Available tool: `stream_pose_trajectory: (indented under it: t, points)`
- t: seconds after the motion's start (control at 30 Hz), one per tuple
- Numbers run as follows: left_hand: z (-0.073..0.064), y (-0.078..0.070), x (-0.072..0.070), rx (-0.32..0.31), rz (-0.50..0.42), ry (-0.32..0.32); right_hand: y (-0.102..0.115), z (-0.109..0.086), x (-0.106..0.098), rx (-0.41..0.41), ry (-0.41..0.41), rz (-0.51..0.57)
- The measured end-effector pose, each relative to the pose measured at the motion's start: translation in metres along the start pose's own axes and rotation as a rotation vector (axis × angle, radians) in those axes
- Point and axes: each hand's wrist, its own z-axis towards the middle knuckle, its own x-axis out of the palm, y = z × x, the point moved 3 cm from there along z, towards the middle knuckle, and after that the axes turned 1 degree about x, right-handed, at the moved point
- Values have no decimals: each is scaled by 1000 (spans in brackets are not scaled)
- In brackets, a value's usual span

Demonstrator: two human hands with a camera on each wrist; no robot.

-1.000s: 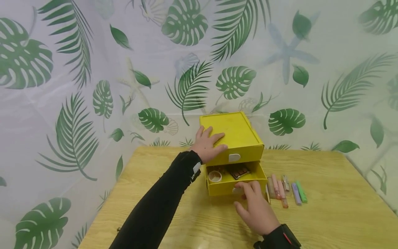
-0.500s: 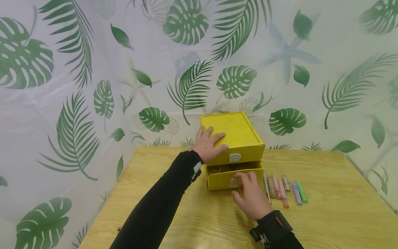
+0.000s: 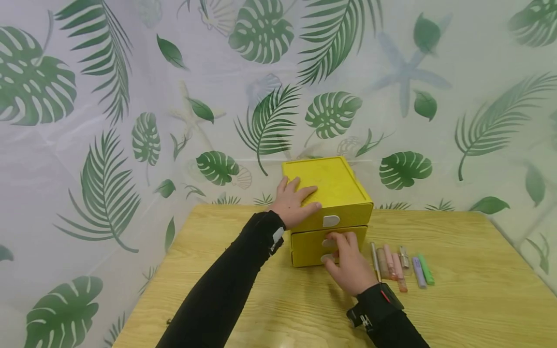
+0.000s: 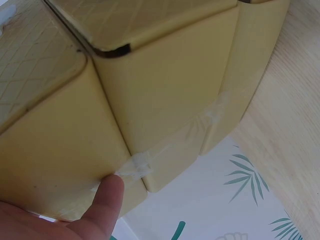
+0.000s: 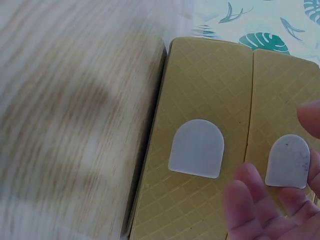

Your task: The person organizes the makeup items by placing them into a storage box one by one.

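A yellow drawer box point(image 3: 326, 181) with stacked drawers stands near the table's back edge. My left hand point(image 3: 293, 204) lies with spread fingers on its top left edge. In the left wrist view, one finger point(image 4: 107, 200) touches the box's side beside clear tape. My right hand point(image 3: 353, 270) is at the front, its fingers bent loosely around the white tab point(image 5: 288, 162) of the middle drawer; fingertips touch near it without a visible pinch. Below is the bottom drawer's white tab point(image 5: 197, 149). All drawer fronts sit flush, hiding what is inside.
Right of the box lie a slim silver pen point(image 3: 375, 261), several pink tubes point(image 3: 388, 256), a clear-and-silver tube point(image 3: 404, 257), a purple stick point(image 3: 419, 272) and a green stick point(image 3: 426, 269). A leaf-patterned curtain point(image 3: 270, 121) hangs behind the wooden table point(image 3: 226, 241).
The middle drawer, which stood open showing a round compact and a dark palette, has slid back in under my right hand. My left hand has stayed on the box.
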Motion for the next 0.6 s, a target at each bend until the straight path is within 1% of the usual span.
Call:
stream_pose_trajectory:
  t: [0.33,0.43,0.6]
  points:
    - [1,-1,-2,-5,8,-9,-1,3,0,-19,-33,4]
    - [2,-1,-1,-3,3,-7,-3,3,1,-11,-29,41]
    - [2,-1,0,-8,0,0,-9,3,1,-11,-13,133]
